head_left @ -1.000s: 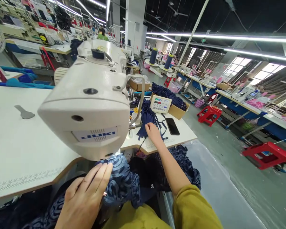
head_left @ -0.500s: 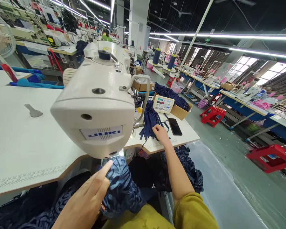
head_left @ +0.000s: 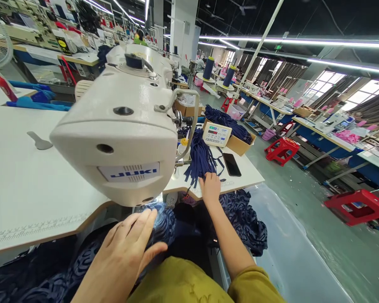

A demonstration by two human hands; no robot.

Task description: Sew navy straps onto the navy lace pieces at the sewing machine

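A white JUKI sewing machine (head_left: 123, 122) fills the middle of the view on a white table (head_left: 25, 185). My left hand (head_left: 123, 256) lies flat with fingers spread on navy patterned fabric (head_left: 164, 219) just below the machine's head. My right hand (head_left: 210, 188) reaches to the table's right end, its fingers closed on the ends of a bundle of navy strips (head_left: 202, 160). Which strip it grips is hidden by the fingers.
A control panel (head_left: 216, 135), a black phone (head_left: 231, 164) and a cardboard box of navy pieces (head_left: 236, 141) sit past the strips. Red stools (head_left: 281, 148) stand in the aisle at right. More fabric hangs over a clear bin (head_left: 281, 252).
My right hand has pulled back toward me along the strips to their near ends. My left hand went from pointing with raised fingers to lying flat on the fabric.
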